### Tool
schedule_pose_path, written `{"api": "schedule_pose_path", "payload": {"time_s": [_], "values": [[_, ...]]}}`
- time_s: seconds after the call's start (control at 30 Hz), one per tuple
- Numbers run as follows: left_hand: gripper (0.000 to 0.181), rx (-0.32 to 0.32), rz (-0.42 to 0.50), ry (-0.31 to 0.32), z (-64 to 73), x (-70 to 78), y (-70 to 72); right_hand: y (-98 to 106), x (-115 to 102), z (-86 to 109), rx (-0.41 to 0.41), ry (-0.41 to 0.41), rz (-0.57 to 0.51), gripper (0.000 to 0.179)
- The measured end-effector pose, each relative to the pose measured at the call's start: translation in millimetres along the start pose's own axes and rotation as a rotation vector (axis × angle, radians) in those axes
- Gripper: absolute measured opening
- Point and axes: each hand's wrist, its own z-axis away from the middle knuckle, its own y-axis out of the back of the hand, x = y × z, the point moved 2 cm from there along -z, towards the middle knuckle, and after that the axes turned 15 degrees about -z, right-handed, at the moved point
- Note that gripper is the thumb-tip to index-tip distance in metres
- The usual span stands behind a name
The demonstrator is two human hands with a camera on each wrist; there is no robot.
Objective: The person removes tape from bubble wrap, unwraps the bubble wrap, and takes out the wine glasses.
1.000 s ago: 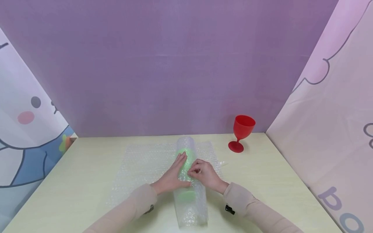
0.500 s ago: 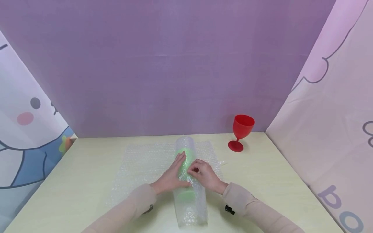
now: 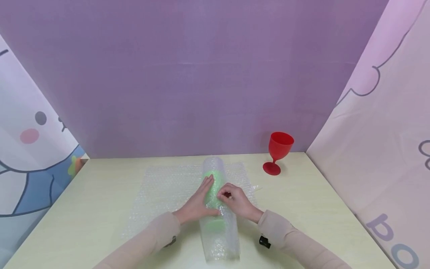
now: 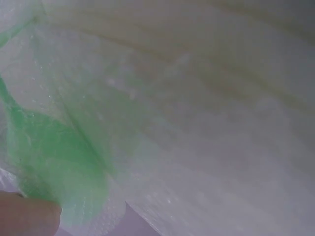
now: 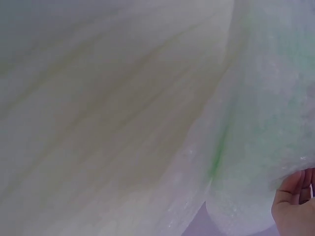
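A clear sheet of bubble wrap (image 3: 164, 186) lies across the middle of the table, its near part rolled around a green goblet (image 3: 218, 180). Through the plastic, the green bowl and narrow stem show in the left wrist view. My left hand (image 3: 196, 206) rests on the roll from the left, thumb and fingers spread and fairly straight along it. From the right, my right hand (image 3: 239, 202) pinches the wrap at the top of the roll between thumb and curled fingers. The right wrist view shows those fingers (image 5: 290, 187) at the plastic's edge.
A red goblet (image 3: 280, 146) stands upright at the back right of the table (image 3: 302, 201). A purple wall panel (image 3: 201, 86) closes off the back, with printed panels at both sides. A small black object (image 3: 264, 241) shows below the right sleeve.
The right hand's fingers shift very slightly along the wrap while pinching it. The left hand, the roll and the red goblet stay in place.
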Motion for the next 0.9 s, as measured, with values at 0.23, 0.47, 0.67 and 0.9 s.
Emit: {"api": "schedule_pose_path", "payload": {"time_s": [0.23,0.47,0.67,0.9], "values": [[0.11,0.018,-0.008,-0.001,-0.7,0.3,0.0,4,2,-1.3,0.007,-0.086,-0.077,0.009],[0.11,0.02,-0.005,0.015,0.1,1.2,0.4,6,3,-0.5,-0.003,-0.111,-0.154,0.012],[0.11,0.005,-0.002,0.037,-0.5,1.8,0.4,9,6,0.4,-0.013,-0.127,-0.198,0.014],[0.111,0.006,-0.009,0.032,-1.0,4.3,2.5,11,8,1.2,0.007,-0.164,-0.22,0.017]]}}
